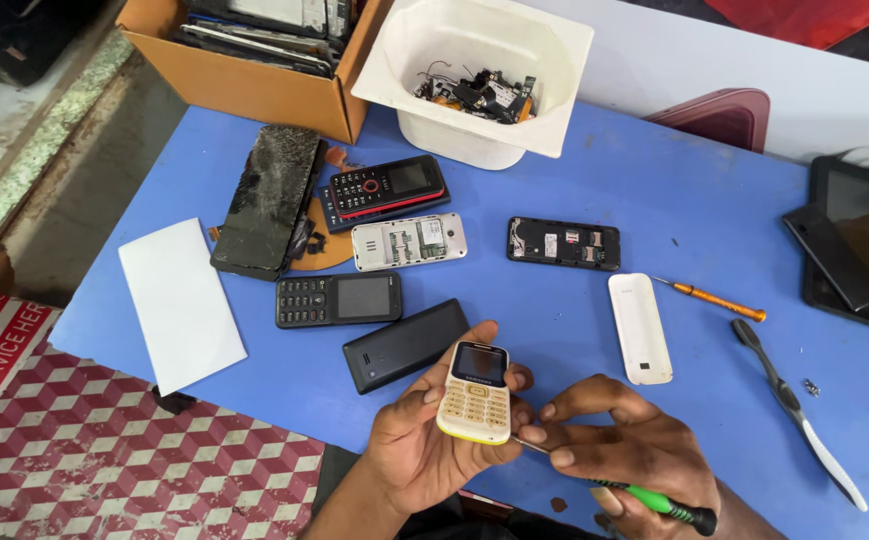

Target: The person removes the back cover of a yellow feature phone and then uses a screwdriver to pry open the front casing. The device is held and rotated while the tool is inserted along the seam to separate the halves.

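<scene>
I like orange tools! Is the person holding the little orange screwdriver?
No, the orange screwdriver lies on the blue table, while the right hand holds a green-handled screwdriver against the small cream phone.

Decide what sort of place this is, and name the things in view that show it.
Probably a mobile phone repair bench. Opened keypad phones lie on the blue table, a white tub holds loose parts, and the right hand holds a green-handled screwdriver.
</scene>
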